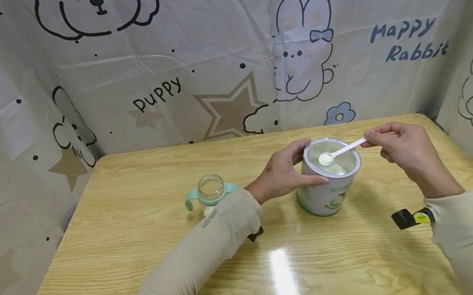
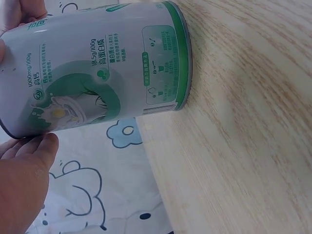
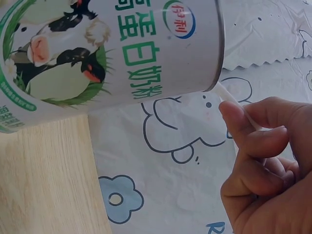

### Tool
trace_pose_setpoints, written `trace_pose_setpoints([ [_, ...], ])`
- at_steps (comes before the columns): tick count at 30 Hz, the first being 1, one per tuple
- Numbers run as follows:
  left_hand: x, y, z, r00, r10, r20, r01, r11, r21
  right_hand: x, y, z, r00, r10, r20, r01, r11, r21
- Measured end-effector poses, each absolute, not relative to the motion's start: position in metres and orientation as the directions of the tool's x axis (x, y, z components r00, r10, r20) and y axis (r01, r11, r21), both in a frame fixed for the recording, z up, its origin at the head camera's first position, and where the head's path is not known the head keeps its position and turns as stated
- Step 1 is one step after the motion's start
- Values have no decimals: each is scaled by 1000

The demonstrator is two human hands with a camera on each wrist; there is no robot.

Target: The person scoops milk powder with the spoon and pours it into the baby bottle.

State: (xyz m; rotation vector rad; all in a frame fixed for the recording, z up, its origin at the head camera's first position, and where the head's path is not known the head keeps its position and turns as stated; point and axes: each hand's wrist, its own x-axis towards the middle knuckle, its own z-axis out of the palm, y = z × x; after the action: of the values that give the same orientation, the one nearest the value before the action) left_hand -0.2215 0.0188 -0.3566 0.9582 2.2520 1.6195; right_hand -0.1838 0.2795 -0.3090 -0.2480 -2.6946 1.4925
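A white-and-green milk powder can [image 1: 329,196] stands without a lid on the table, with pale powder showing inside. My left hand [image 1: 284,173] grips it near the rim from the left, thumb on the near side and fingers around the far side. Between thumb and fingers, my right hand [image 1: 403,147] pinches the handle end of a white plastic scoop [image 1: 349,147]. Its small bowl, holding white powder, is over the can's mouth. The can's printed side [image 2: 112,63] fills much of the left wrist view. A cow picture [image 3: 58,53] faces the right wrist camera.
Left of the can, a baby bottle [image 1: 211,186] without a cap has mint-green handles; my left sleeve [image 1: 226,226] partly hides it. The wooden table [image 1: 131,185] meets a cartoon-printed cloth [image 1: 205,70] at its back and sides.
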Motion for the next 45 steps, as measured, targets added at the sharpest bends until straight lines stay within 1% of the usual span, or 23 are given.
trace_pose_setpoints([
  [10,-222,14,-350,-770,613,178,385,223,896,-186,278,-302,-988,151,-33,99,456,-884],
  [17,-223,4,-341,-792,590,160,371,256,893,-187,277,-298,-992,127,-12,66,429,-901],
  [25,-225,-10,-334,-807,563,178,382,267,885,-189,271,-292,-988,155,9,54,393,-918],
  [27,-225,-13,-333,-809,563,168,370,266,890,-188,270,-290,-988,157,0,56,356,-933],
  [32,-225,-22,-332,-819,555,144,345,276,897,-190,268,-288,-990,137,-18,44,192,-980],
  [40,-224,-36,-330,-826,548,134,342,298,891,-192,261,-286,-992,128,12,7,146,-989],
  [45,-223,-43,-328,-827,546,132,344,307,887,-192,257,-285,-994,111,26,-19,61,-998],
])
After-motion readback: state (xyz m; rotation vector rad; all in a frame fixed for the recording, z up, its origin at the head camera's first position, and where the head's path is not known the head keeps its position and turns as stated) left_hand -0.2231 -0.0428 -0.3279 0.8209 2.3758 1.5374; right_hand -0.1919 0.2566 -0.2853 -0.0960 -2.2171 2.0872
